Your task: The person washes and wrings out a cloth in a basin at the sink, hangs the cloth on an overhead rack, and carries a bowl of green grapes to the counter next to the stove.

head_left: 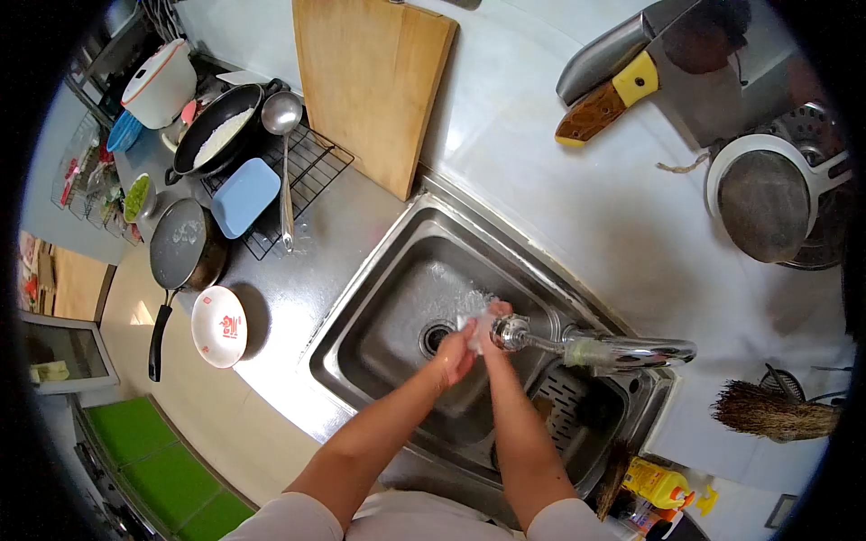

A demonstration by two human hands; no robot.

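Over the steel sink, my left hand and my right hand meet beneath the faucet. Water splashes around them onto the basin floor. A small white thing shows between my hands; its kind is too blurred to make out. My left fingers are closed against it. The faucet head partly covers my right hand, whose fingers also appear closed around the white thing. Just left of my hands is the drain.
Left of the sink are a white bowl, a saucepan, a blue tray, a ladle and a frying pan. A cutting board leans behind. A strainer and a cleaver hang on the wall.
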